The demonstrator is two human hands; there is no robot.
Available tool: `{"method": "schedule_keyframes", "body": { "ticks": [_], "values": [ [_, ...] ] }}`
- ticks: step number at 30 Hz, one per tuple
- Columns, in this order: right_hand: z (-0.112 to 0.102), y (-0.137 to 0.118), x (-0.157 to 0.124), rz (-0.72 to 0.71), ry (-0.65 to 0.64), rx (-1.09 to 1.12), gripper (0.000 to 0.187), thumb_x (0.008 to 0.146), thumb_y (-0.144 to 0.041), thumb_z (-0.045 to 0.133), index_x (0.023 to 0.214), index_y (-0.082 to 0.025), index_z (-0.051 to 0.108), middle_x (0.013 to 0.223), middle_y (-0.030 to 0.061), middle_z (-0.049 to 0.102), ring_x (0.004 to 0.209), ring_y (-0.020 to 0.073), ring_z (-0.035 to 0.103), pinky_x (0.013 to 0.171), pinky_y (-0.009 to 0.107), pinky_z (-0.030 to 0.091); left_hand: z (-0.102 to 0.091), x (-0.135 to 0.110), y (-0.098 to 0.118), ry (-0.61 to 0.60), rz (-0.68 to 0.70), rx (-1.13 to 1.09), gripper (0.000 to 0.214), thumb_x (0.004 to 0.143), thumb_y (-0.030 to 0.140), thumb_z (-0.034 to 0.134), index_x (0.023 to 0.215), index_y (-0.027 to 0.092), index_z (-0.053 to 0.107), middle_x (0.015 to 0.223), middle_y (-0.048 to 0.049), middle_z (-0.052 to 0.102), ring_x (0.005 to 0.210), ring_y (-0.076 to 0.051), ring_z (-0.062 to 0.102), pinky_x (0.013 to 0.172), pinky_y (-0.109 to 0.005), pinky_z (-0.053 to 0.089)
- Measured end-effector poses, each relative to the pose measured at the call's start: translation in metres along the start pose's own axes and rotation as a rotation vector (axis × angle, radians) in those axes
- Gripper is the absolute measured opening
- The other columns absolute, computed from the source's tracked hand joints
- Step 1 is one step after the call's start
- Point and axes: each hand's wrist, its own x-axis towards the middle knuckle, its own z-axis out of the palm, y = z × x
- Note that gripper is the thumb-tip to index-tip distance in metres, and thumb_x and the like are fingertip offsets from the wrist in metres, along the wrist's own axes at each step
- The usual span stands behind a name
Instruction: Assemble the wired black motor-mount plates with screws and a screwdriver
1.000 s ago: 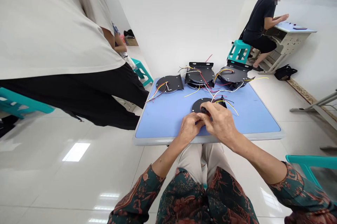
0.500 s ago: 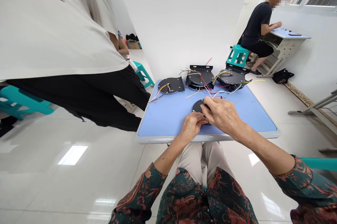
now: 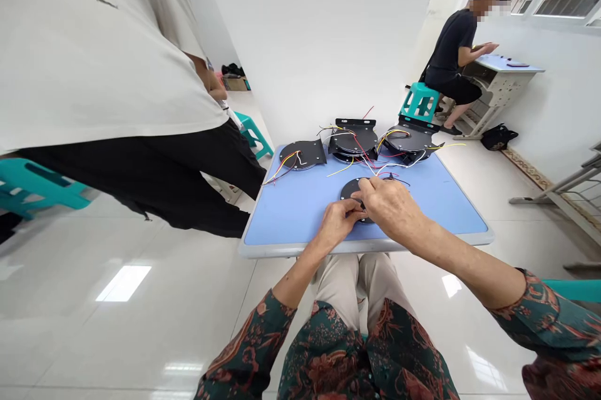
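Observation:
A round black disc-shaped unit [image 3: 348,189] with small screws lies near the front of the blue tabletop [image 3: 291,212], largely covered by my hands. My left hand [image 3: 339,220] pinches at the disc's near side; whatever sits between its thumb and forefinger is too small to name. Over the disc's right part, my right hand [image 3: 385,200] is closed, its fingertips pointing down, and what they hold is hidden. Red and black wires come out beyond the right hand. Behind stand more black units with coloured wires: one at left [image 3: 300,154], a stacked one in the middle [image 3: 354,137], one at right [image 3: 408,137].
A person in a pale T-shirt [image 3: 103,62] stands close at the left of the table. Another person [image 3: 453,43] sits on a green stool [image 3: 419,101] at a farther desk [image 3: 511,77]. A white wall [image 3: 319,30] rises behind the tabletop.
The whole view has shifted slightly. My right hand has turned a little and closed in over the disc, while my left hand stays at its near edge.

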Motion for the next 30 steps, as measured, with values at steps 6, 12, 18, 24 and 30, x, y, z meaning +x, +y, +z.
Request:
{"method": "schedule_keyframes", "body": {
  "ticks": [6, 12, 18, 24, 30],
  "values": [
    [-0.013, 0.012, -0.005, -0.084, -0.131, -0.002, 0.015, 0.1, -0.015, 0.049, 0.098, -0.012, 0.064, 0.086, 0.011, 0.07, 0.069, 0.0188, 0.06, 0.056, 0.031, 0.025, 0.005, -0.002, -0.005, 0.011, 0.076, 0.015, 0.013, 0.085, 0.012, 0.067, 0.074, 0.018, 0.072, 0.082, -0.0001, 0.076, 0.079, -0.016, 0.066, 0.078, -0.025, 0.048],
    [-0.021, 0.002, -0.005, 0.121, -0.198, -0.121, 0.042, 0.106, -0.026, 0.032, 0.088, -0.009, 0.067, 0.067, 0.0135, 0.065, 0.06, 0.0218, 0.058, 0.054, 0.032, 0.02, 0.004, -0.002, -0.008, -0.032, 0.163, 0.085, 0.019, 0.09, 0.009, 0.061, 0.083, 0.019, 0.075, 0.09, -0.0029, 0.078, 0.087, -0.018, 0.068, 0.085, -0.028, 0.05],
    [-0.021, 0.016, -0.001, -0.042, -0.158, 0.023, 0.018, 0.098, -0.02, 0.049, 0.101, -0.013, 0.066, 0.083, 0.0101, 0.069, 0.069, 0.0183, 0.059, 0.057, 0.03, 0.023, 0.005, 0.0, -0.01, -0.042, 0.183, 0.073, 0.019, 0.089, 0.009, 0.062, 0.077, 0.019, 0.074, 0.087, -0.0028, 0.075, 0.087, -0.017, 0.068, 0.083, -0.027, 0.05],
    [-0.013, 0.013, -0.002, 0.051, -0.166, -0.065, 0.028, 0.103, -0.024, 0.041, 0.1, -0.01, 0.066, 0.077, 0.0111, 0.067, 0.061, 0.0181, 0.057, 0.055, 0.031, 0.022, 0.003, -0.001, -0.005, -0.05, 0.093, -0.047, 0.008, 0.086, 0.012, 0.067, 0.083, 0.018, 0.072, 0.085, -0.0005, 0.075, 0.08, -0.015, 0.067, 0.08, -0.025, 0.05],
    [-0.011, 0.012, -0.002, 0.03, -0.154, -0.111, 0.026, 0.101, -0.021, 0.042, 0.1, -0.015, 0.067, 0.084, 0.0115, 0.07, 0.065, 0.0205, 0.06, 0.056, 0.03, 0.021, 0.003, 0.0, -0.006, -0.036, 0.098, -0.107, 0.012, 0.086, 0.011, 0.065, 0.077, 0.017, 0.071, 0.082, -0.0008, 0.075, 0.08, -0.016, 0.068, 0.079, -0.025, 0.049]
  ]
}}
